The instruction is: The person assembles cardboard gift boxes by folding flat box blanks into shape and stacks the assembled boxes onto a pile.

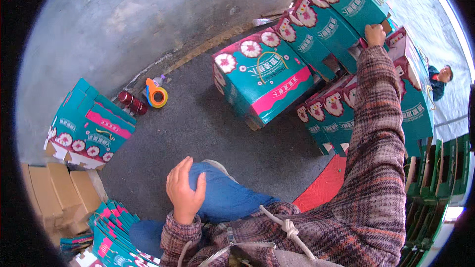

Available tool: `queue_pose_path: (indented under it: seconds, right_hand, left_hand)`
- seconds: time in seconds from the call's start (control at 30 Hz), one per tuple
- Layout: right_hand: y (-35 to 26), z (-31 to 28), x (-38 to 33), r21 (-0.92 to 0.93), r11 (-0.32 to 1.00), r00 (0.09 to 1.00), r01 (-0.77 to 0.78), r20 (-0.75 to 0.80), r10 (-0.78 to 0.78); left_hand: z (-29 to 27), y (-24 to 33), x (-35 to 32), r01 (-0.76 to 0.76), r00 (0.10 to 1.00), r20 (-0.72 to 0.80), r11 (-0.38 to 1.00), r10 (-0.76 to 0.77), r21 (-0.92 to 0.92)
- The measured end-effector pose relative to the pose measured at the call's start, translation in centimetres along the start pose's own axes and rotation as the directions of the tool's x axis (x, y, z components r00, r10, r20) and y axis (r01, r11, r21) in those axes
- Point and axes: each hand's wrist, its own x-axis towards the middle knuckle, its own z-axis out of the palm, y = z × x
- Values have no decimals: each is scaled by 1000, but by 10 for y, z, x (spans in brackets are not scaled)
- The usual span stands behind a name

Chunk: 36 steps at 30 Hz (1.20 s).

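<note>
Item: right hand (375,34), arm stretched far out, plaid sleeve. Fingers curled closed on the upper edge of a teal carton (346,0) in the leaning row of cartons (316,29) at the far right corner of the floor. How much of the edge is truly pinched cannot be told; the hand is small and near the rim of the view.

Item: left hand (184,190), resting on the person's blue-trousered knee (222,195), fingers loosely spread, holding nothing.

Item: single teal and pink carton (262,76), lying apart from the row, mid floor, tilted.

Item: lower stack of cartons (329,111), just beside the outstretched arm.

Item: tape dispenser (157,95), orange and blue, by the wall edge of the floor; a dark red bottle (131,103) just beside it.

Item: flat carton blanks (89,128), left edge of the floor; plain brown cardboard (54,193) below them.

Item: another person (439,81), far right, well apart.

Risk, judged: the row leans, so pulling one carton one-handed at full reach may tip its neighbours onto the lower stack. A grip on an edge alone may slip or tear the card. The long lean, with only the knee for support, may cost balance.
</note>
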Motion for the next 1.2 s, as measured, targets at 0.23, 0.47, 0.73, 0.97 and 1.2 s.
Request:
queue_pose_path:
  seconds: [0.23,0.47,0.73,0.97,1.2]
  right_hand:
    - [-78,-1,-123,10,896,896,444,8,-444]
    - [-152,-75,-297,859,511,188,13,500,-845]
    - [-201,-215,-357,952,-242,-208,186,-203,-957]
    - [-216,-224,-401,869,-380,-300,318,-288,-909]
    - [-232,-225,-420,847,-313,-295,430,-196,-935]
  left_hand:
    - [-19,2,-19,34,992,-123,998,-27,59]
    - [33,106,-37,31,997,-74,980,-17,194]
    - [-45,139,-127,395,754,-558,918,-346,-36]
    - [-61,-32,-334,244,-219,-431,378,-876,-893]
    - [-63,-166,-505,-660,-288,-218,358,-932,-661]
